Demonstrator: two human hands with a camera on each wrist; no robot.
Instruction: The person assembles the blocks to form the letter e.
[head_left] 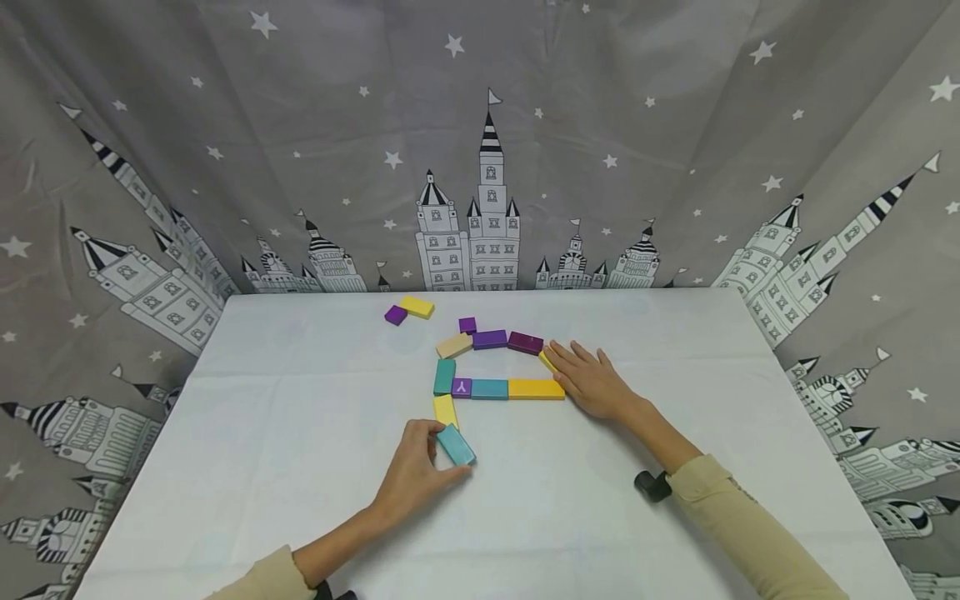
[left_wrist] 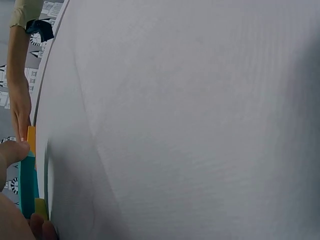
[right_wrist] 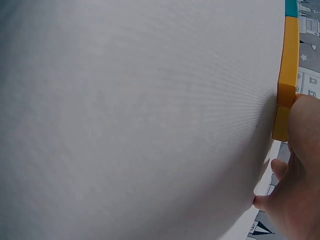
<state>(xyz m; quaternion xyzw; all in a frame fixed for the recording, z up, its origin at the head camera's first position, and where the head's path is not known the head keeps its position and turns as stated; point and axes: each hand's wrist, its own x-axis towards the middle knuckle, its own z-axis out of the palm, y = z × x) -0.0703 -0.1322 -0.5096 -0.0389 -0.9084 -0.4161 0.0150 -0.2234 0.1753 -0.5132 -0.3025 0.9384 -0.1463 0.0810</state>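
In the head view my left hand (head_left: 414, 467) pinches a light-blue block (head_left: 456, 445) between thumb and fingers. The block's upper end is right at a pale yellow block (head_left: 445, 411). My right hand (head_left: 594, 385) lies with straight fingers over a yellow block (head_left: 547, 361), partly hidden under it, beside the end of a long orange-yellow block (head_left: 536, 389). Leftward from that run a blue block (head_left: 490, 389), a small purple block with a white mark (head_left: 461, 388) and an upright teal block (head_left: 444, 377). The left wrist view shows the held block (left_wrist: 27, 186) side-on.
Along the loop's far side lie a beige block (head_left: 454, 346), a purple block (head_left: 490, 339), a maroon block (head_left: 525, 342) and a small purple cube (head_left: 467, 325). Farther back left, a yellow block (head_left: 417, 307) touches a purple one (head_left: 396, 315). A grey castle-print curtain (head_left: 315, 125) stands behind the white table (head_left: 262, 433).
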